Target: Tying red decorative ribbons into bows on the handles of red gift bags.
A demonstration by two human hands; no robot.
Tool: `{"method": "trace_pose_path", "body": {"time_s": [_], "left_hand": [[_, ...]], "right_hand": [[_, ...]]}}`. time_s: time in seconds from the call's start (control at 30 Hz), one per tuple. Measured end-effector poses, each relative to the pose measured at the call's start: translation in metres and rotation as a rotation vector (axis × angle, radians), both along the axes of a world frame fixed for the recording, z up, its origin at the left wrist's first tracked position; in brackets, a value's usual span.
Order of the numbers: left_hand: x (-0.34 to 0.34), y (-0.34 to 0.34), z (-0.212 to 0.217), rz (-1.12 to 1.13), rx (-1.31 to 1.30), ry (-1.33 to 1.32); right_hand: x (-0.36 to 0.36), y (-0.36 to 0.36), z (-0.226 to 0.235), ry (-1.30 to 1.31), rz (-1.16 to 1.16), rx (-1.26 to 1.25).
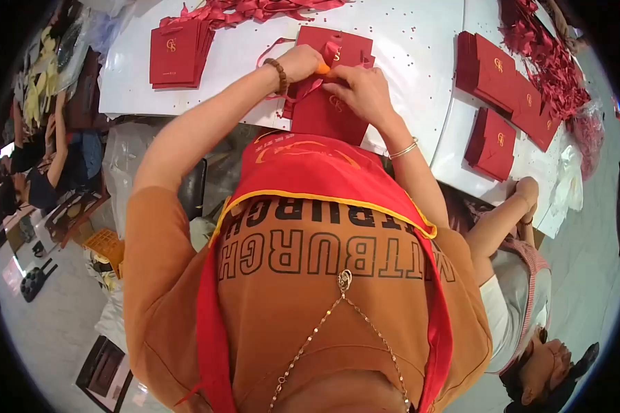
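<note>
Both of my hands meet over flat red paper bags (327, 120) with gold print, which lie at the near edge of the white table. My left hand (300, 63), with a beaded bracelet at its wrist, is closed at the fingertips on a red ribbon (311, 88). Opposite it, my right hand (365, 89) pinches at the same ribbon, its fingers bent. Something small and orange (322, 68) shows at the meeting fingertips; I cannot tell whether it is a tool or a finger cover. Part of the ribbon loops up beyond the fingers, and my hands hide its middle.
A stack of red bags (173, 60) stands at the left, with loose red ribbons (255, 10) along the far side. More bag stacks (488, 72) lie at the right beside a ribbon heap (548, 65). Another person's arm (506, 217) rests at the right table edge.
</note>
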State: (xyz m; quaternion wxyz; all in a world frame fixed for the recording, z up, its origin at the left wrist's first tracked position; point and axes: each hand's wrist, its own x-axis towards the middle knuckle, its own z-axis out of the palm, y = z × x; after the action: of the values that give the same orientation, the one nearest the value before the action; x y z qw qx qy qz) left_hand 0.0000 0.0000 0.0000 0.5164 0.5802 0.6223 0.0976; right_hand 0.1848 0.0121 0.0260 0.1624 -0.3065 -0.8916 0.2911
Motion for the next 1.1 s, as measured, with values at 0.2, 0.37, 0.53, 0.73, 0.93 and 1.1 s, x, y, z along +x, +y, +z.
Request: {"method": "trace_pose_path", "body": {"time_s": [0.2, 0.37, 0.53, 0.73, 0.93, 1.1], "left_hand": [[0.030, -0.017, 0.012, 0.157, 0.410, 0.418], [0.016, -0.021, -0.003, 0.178, 0.384, 0.382], [0.001, -0.010, -0.001, 0.428, 0.421, -0.161], [-0.047, 0.018, 0.011, 0.770, 0.383, -0.316], [-0.040, -0.007, -0.053, 0.246, 0.606, 0.812], [-0.055, -0.017, -0.066, 0.329, 0.706, 0.527]], "right_hand": [[0.006, 0.008, 0.008, -0.110, 0.025, -0.045], [-0.002, -0.002, 0.006, -0.093, 0.020, 0.050], [-0.008, -0.008, 0.036, -0.062, 0.181, 0.112], [-0.002, 0.034, 0.018, -0.164, 0.066, -0.228], [-0.001, 0.046, -0.052, 0.010, -0.091, -0.688], [-0.006, 0.044, -0.058, -0.016, -0.087, -0.683]]}}
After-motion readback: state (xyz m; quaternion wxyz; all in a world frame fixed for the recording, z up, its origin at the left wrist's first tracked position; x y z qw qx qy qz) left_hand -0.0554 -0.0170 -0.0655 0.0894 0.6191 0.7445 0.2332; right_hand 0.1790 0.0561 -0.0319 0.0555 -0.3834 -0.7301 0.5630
